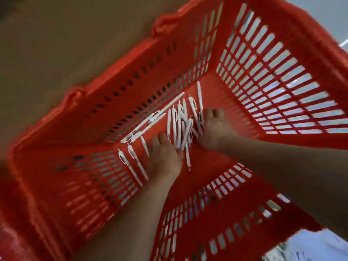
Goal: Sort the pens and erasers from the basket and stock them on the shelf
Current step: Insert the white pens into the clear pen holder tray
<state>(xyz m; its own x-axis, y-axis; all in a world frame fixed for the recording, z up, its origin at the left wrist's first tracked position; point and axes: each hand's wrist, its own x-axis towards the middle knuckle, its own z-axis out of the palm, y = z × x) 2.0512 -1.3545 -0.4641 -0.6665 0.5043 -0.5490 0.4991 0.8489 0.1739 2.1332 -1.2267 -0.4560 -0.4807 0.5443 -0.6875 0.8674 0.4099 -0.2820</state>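
your left hand (163, 159) and right hand (216, 129) reach into the red basket (75, 119), either side of a heap of white pens (180, 119) on its floor. blur hides whether your fingers (216, 112) pinch any pen.

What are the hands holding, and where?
Cannot tell. The left hand and right hand flank the pens in the basket; any grip is blurred.

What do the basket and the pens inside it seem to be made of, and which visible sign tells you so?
Basket: likely moulded plastic, red, fairly matt; walls are one piece with even slots. Pens: probably plastic, white and smooth, with a slight sheen; motion blur hides finer detail.
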